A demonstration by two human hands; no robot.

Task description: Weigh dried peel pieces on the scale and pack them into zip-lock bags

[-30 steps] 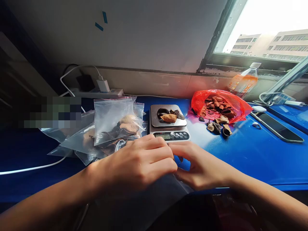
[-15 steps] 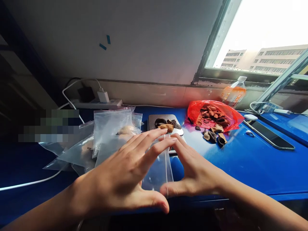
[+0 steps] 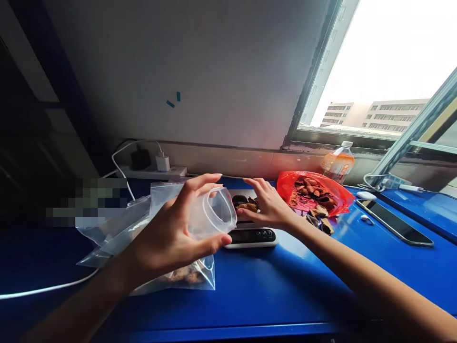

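My left hand (image 3: 174, 224) is curled around a clear zip-lock bag (image 3: 203, 220), whose mouth gapes round and faces right. Beyond it, a kitchen scale (image 3: 253, 237) with a dark display carries several dark and brown dried pieces, perhaps peel or husk (image 3: 246, 204). Over the scale reaches my right hand (image 3: 266, 205), fingers and thumb apart on either side of these pieces. It hides part of the plate, and I cannot see whether it touches them.
Filled zip-lock bags (image 3: 117, 228) lie at the left. A red plastic bag (image 3: 282, 186) of dried pieces sits right of the scale, with loose pieces (image 3: 323, 220) before it. Further right are a phone (image 3: 396, 223) and an earbud (image 3: 367, 219). An orange-labelled bottle (image 3: 339, 162) stands behind.
The zip-lock bag, flat between both hands before, is now spread at its mouth in my left hand. My right hand has let go of it and moved forward to the scale.
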